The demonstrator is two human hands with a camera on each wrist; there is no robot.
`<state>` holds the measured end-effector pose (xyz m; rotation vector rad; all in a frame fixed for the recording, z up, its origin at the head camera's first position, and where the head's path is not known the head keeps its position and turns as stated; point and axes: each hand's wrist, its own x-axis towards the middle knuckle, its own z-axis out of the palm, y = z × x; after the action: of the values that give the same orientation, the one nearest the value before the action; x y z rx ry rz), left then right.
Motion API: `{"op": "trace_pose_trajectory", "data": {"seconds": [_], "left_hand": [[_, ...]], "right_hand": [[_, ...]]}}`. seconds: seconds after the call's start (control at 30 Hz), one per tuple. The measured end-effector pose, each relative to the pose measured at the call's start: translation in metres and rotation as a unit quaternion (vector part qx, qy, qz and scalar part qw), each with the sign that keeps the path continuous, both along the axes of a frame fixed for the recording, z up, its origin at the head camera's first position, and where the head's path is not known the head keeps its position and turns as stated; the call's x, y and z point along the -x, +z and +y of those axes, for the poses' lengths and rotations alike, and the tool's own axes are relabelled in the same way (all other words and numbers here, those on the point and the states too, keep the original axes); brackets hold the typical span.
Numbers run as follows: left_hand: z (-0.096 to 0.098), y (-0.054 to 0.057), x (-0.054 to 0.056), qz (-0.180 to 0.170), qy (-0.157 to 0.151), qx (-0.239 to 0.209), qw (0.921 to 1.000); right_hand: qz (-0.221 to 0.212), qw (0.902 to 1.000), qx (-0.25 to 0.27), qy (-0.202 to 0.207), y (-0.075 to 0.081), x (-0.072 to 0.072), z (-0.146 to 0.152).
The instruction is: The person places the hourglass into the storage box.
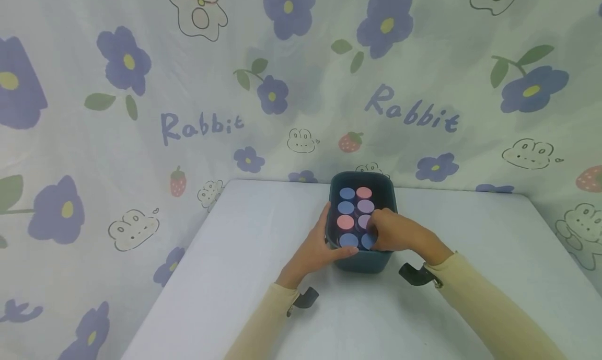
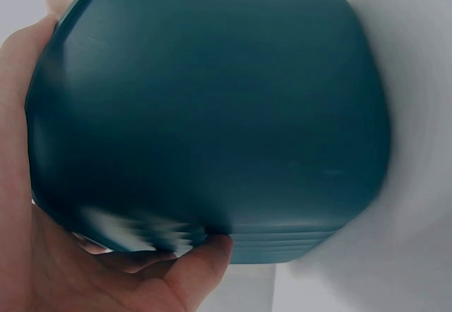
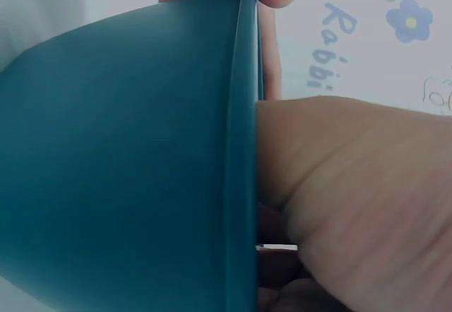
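Observation:
A dark teal bin (image 1: 362, 263) stands upright on the white table, holding two rows of round, flat-topped items in blue (image 1: 347, 193), pink (image 1: 345, 222) and purple (image 1: 366, 207). Their lower parts are mostly hidden, so their kind is unclear. My left hand (image 1: 320, 251) grips the bin's front left corner, thumb over the rim and fingers along the outer side. Inside the front right of the bin, my right hand (image 1: 392, 230) reaches down beside a purple top and a partly covered blue top (image 1: 368, 241). The wall and the hand itself hide its fingertips.
The white table (image 1: 244, 245) extends to both sides of the bin and in front of it. Behind it hangs a curtain (image 1: 310, 78) printed with flowers and rabbits. Black wrist mounts (image 1: 416, 274) sit below both sleeves.

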<state>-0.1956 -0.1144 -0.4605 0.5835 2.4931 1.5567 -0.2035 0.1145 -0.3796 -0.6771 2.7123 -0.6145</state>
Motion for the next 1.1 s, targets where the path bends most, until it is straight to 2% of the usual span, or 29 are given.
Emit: {"op": "trace_pose_trajectory", "data": {"seconds": [0.2, 0.43, 0.63, 0.77, 0.87, 0.93, 1.1], "left_hand": [[0.001, 0.001, -0.001, -0.006, 0.005, 0.007, 0.9999], [0.001, 0.001, -0.002, -0.011, -0.004, -0.001, 0.9999], [0.002, 0.001, -0.002, -0.007, -0.003, 0.003, 1.0], [0.002, 0.001, -0.002, -0.007, -0.004, 0.005, 1.0], [0.001, 0.002, -0.003, -0.003, 0.001, 0.011, 0.9999], [0.0, 0.003, -0.003, 0.004, 0.005, 0.014, 0.9999], [-0.004, 0.004, -0.003, 0.019, 0.006, 0.02, 0.9996]], "right_hand": [[-0.003, 0.9999, -0.008, -0.007, 0.0, 0.001, 0.0], [-0.01, 0.9998, -0.01, -0.015, 0.002, -0.005, 0.004], [-0.003, 0.9992, 0.029, -0.026, 0.013, -0.016, 0.015], [0.028, 0.9951, 0.077, -0.056, 0.019, -0.027, 0.027], [0.081, 0.9865, 0.113, -0.086, 0.023, -0.036, 0.039], [0.124, 0.9759, 0.139, -0.113, 0.024, -0.042, 0.046], [0.22, 0.9339, 0.206, -0.192, 0.019, -0.053, 0.056]]}}
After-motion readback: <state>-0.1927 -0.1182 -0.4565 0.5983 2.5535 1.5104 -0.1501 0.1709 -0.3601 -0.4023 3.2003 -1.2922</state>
